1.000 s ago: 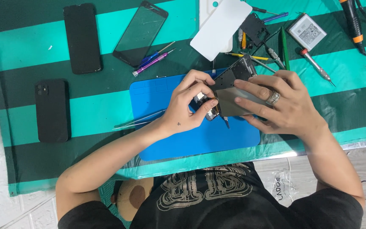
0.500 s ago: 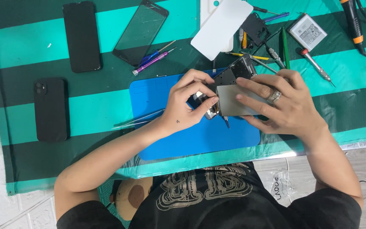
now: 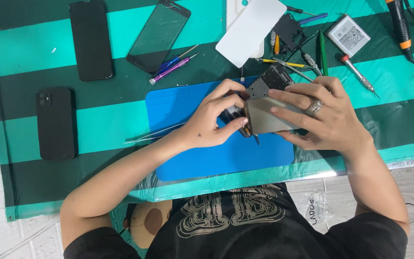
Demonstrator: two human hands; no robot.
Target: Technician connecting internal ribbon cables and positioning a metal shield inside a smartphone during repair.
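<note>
Over a blue work mat (image 3: 188,158) I hold an opened phone body (image 3: 270,115) with a grey metal inner plate. My right hand (image 3: 324,117), a ring on one finger, grips it from the right side. My left hand (image 3: 216,117) pinches its left end, where small dark parts show between the fingertips. A dark board section (image 3: 270,80) sticks out above the fingers. A thin tool tip (image 3: 256,140) pokes out below the phone; which hand holds it I cannot tell.
On the green striped cloth lie two black phones (image 3: 91,38) (image 3: 56,122), a black glass panel (image 3: 158,34), a white back cover (image 3: 250,31), a battery (image 3: 347,34), screwdrivers (image 3: 173,67), tweezers (image 3: 152,134) and an orange-banded tool (image 3: 399,24).
My left hand's fingers have shifted slightly at the phone's left end. The phone and right hand stay nearly where they were.
</note>
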